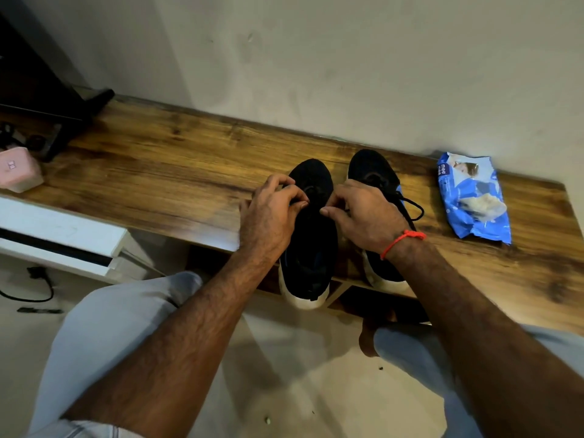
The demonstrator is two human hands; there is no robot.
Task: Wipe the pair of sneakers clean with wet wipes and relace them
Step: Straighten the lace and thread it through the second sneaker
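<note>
Two black sneakers sit side by side on the wooden bench [177, 172], heels over its near edge — the left sneaker [311, 248] and the right sneaker [376, 175]. Over the left one, the left hand [271, 213] and right hand [363, 216] both have fingers curled, pinching its dark lace. A blue wipes pack [472, 200] lies to the right, near the wall.
</note>
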